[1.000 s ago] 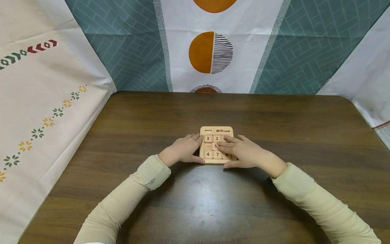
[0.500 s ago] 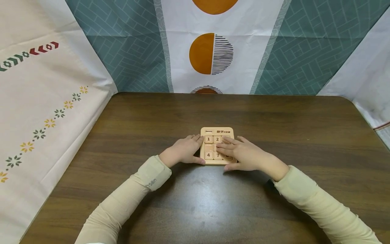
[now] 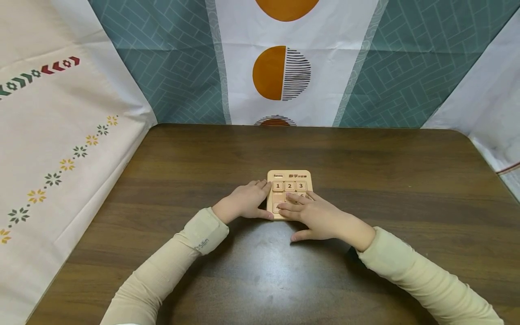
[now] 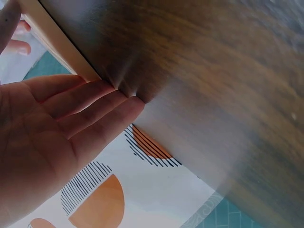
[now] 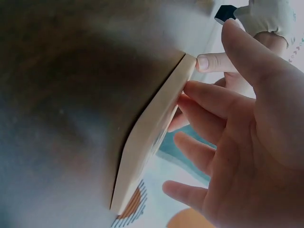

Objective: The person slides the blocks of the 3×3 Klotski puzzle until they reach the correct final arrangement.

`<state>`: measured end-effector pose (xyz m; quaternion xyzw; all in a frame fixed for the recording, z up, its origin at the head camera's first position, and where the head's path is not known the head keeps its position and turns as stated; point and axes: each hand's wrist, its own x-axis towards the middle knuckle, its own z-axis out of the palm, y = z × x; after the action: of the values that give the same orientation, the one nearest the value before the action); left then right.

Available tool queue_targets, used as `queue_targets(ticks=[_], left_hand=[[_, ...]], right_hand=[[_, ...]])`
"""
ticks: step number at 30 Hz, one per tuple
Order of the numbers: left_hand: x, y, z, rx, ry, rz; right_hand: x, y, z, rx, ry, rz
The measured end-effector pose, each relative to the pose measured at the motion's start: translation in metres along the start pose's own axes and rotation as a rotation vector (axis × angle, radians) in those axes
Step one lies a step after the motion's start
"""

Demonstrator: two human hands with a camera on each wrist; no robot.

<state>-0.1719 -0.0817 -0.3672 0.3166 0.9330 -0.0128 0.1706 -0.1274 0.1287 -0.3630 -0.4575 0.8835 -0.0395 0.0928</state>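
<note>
A pale wooden number sliding puzzle (image 3: 290, 176) lies flat on the table. Tiles 1, 2 and 3 fill its top row, and the left slot (image 3: 278, 197) of the middle row has no tile. My left hand (image 3: 245, 200) rests along the puzzle's left side, straight fingers at the edge and thumb at the near corner. My right hand (image 3: 322, 219) lies over the near right part, fingertips touching tiles in the lower rows, thumb apart over the table. It hides most of the bottom row. The right wrist view shows these fingertips (image 5: 192, 88) on the puzzle's near edge region.
The brown wood-grain table (image 3: 195, 158) extends around the puzzle on every side. A patterned cloth (image 3: 170, 81) hangs behind the far edge, and a white embroidered cloth (image 3: 40, 135) hangs on the left.
My right hand has shifted left and nearer to me, from the right column down to the bottom row, uncovering tile 3. My left hand stays in place.
</note>
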Motion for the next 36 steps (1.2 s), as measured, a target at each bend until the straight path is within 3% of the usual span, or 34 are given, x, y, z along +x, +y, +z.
queue_targets(ticks=[10,24,36], left_hand=[[0.000,0.000,0.000,0.002,-0.015,-0.007],[0.000,0.000,-0.001,0.003,-0.028,-0.003],[0.000,0.002,-0.001,0.005,-0.031,-0.005]], right_hand=[[0.006,0.005,-0.003,-0.006,-0.010,-0.010],[0.016,0.015,-0.007,0.012,-0.038,0.052],[0.010,0.015,-0.005,0.018,0.000,0.044]])
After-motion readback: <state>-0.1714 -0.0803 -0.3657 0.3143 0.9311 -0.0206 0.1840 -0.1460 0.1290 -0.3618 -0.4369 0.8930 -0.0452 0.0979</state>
